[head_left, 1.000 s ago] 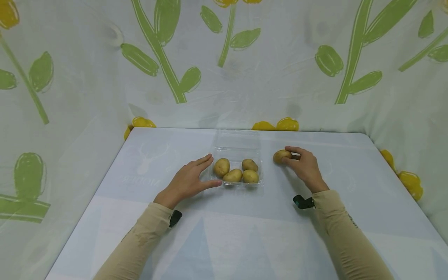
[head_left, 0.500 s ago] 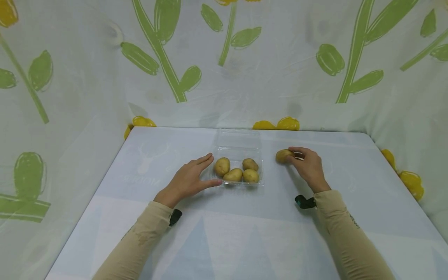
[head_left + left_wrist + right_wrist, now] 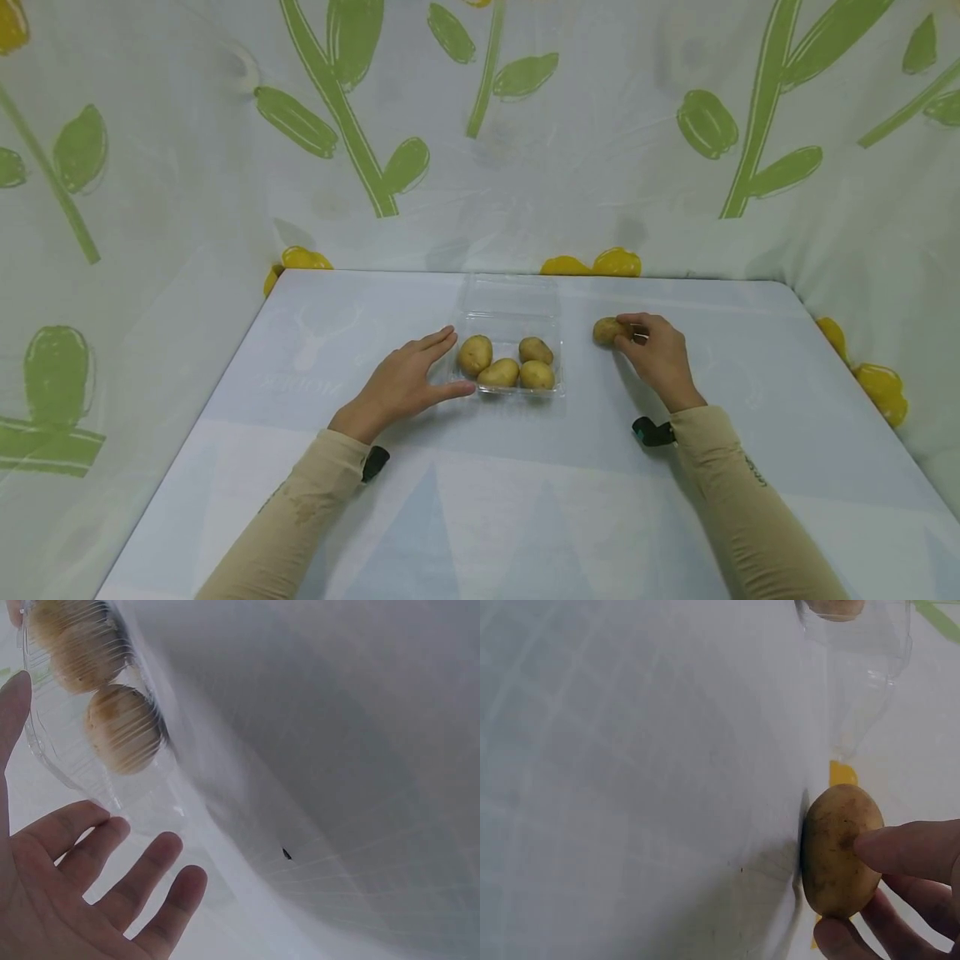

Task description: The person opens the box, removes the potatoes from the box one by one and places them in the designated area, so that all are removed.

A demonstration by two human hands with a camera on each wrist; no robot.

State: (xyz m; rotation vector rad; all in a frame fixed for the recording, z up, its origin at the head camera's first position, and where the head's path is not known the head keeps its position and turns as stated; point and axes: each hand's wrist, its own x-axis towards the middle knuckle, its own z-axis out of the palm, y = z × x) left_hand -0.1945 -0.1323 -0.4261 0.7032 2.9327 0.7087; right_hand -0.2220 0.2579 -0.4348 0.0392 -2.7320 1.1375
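Note:
A clear plastic clamshell box (image 3: 510,322) lies with its lid (image 3: 510,293) folded back, away from me. Several yellow-brown potatoes (image 3: 498,373) sit inside it. My left hand (image 3: 405,379) is spread at the box's left side, thumb at the near corner and fingertips right by the wall; in the left wrist view its fingers (image 3: 139,881) are extended and apart. To the right of the box, my right hand (image 3: 656,354) holds a single potato (image 3: 607,332) between thumb and fingers. The right wrist view shows this potato (image 3: 840,851) lying against the tabletop, the thumb on its side.
The white table (image 3: 525,500) has a pale blue triangle print. A hanging cloth (image 3: 600,167) with green stems and yellow flowers surrounds its back and sides. A small black device (image 3: 652,432) is at the right wrist, another (image 3: 375,463) at the left.
My right hand has shifted slightly to the right with the potato, which now shows a rounder side. The left hand and the box stay in place.

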